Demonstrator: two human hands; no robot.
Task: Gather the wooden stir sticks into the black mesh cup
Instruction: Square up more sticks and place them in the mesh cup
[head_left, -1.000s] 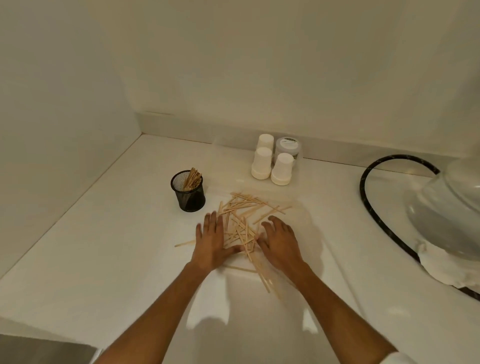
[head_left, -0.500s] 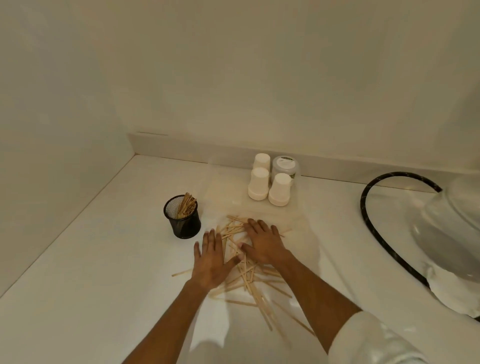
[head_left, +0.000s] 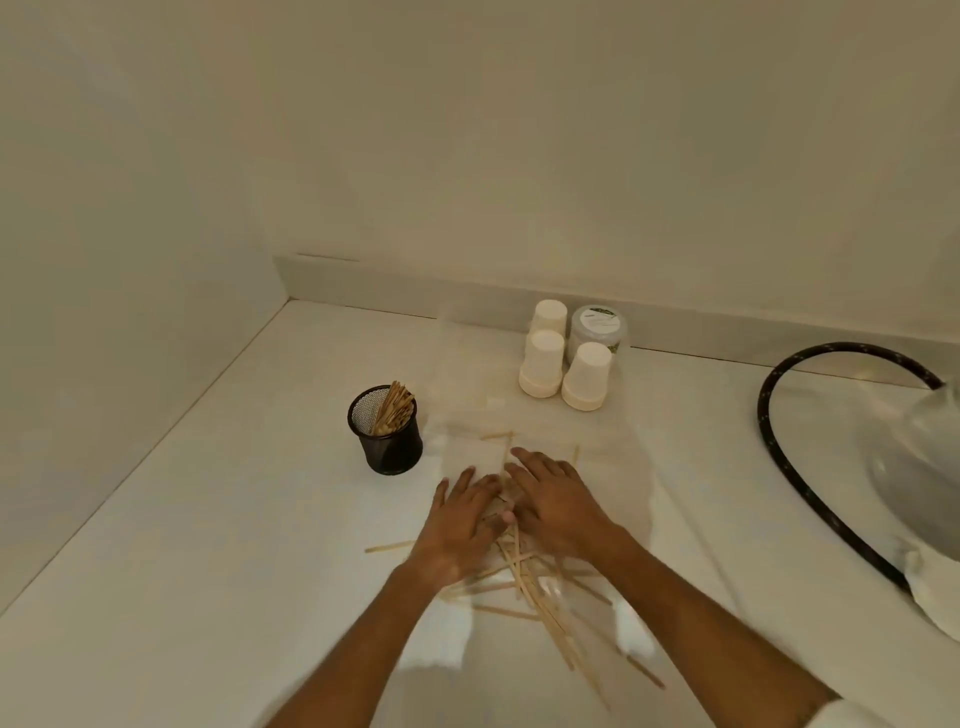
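Both hands have slid together: left hand (head_left: 460, 525) and right hand (head_left: 558, 501) lie flat, each grip open, on wooden stir sticks (head_left: 524, 577) scattered across the bench (head_left: 208, 545). Black mesh cup (head_left: 387, 431) stands beyond-left of them, part filled.

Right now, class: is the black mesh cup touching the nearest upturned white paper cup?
Apart. The head view shows bare countertop between the black mesh cup and the nearest upturned white paper cup.
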